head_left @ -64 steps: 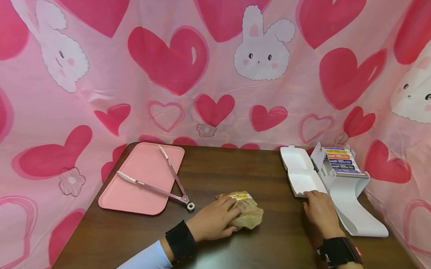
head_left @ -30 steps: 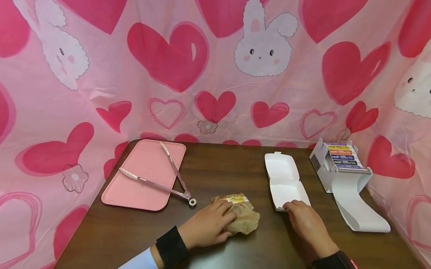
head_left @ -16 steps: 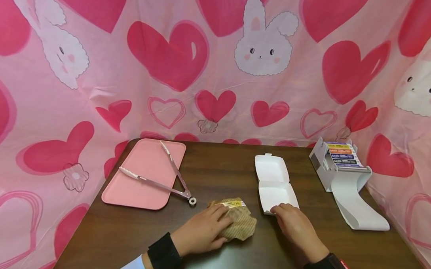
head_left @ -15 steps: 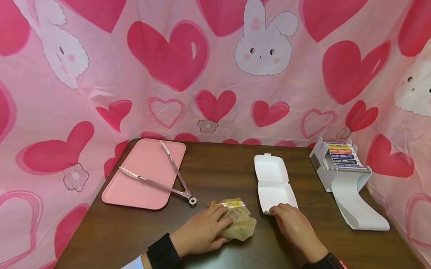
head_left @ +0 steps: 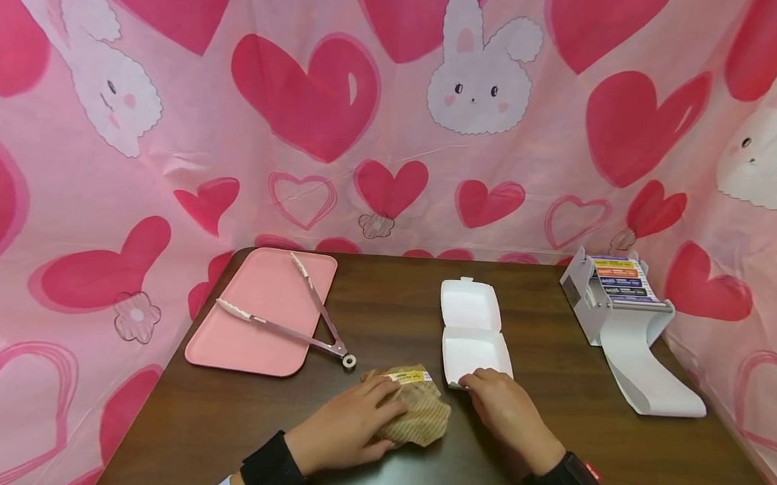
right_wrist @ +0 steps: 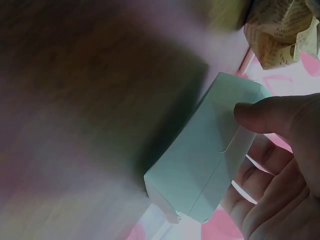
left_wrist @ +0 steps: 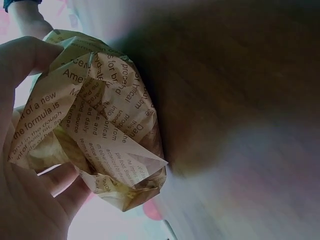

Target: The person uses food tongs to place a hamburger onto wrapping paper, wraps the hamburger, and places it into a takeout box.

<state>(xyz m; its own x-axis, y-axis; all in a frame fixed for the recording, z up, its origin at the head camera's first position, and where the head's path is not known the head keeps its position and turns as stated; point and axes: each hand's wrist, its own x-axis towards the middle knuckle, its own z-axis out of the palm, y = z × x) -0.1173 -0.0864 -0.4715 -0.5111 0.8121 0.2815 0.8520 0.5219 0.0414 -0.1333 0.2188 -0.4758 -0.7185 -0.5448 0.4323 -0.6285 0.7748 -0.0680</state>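
My left hand (head_left: pixel 346 428) grips a package wrapped in brown printed paper (head_left: pixel 422 415), with a yellow label on top. In the left wrist view the folded wrapper (left_wrist: pixel 112 122) shows lines of text, with thumb and fingers curled around its side; what is inside is hidden. To its right lies a white takeaway box (head_left: pixel 470 307), unfolded flat with lid and base both facing up. The right hand (head_left: pixel 507 418) pinches the near wall of its base. Up close in the right wrist view, the thumb presses the outside of the box (right_wrist: pixel 195 155) and the fingers reach over its rim.
A pink tray (head_left: pixel 268 281) lies at the left, with metal tongs (head_left: pixel 289 332) spread across it and their hinge end on the table. At the right stands a label dispenser (head_left: pixel 618 286) with several coloured labels and a white backing strip (head_left: pixel 641 380) trailing forward.
My right hand has drawn the takeaway box left from beside the label dispenser to near the wrapped package. The left hand and package have shifted slightly left and nearer. Tray and tongs stay put.
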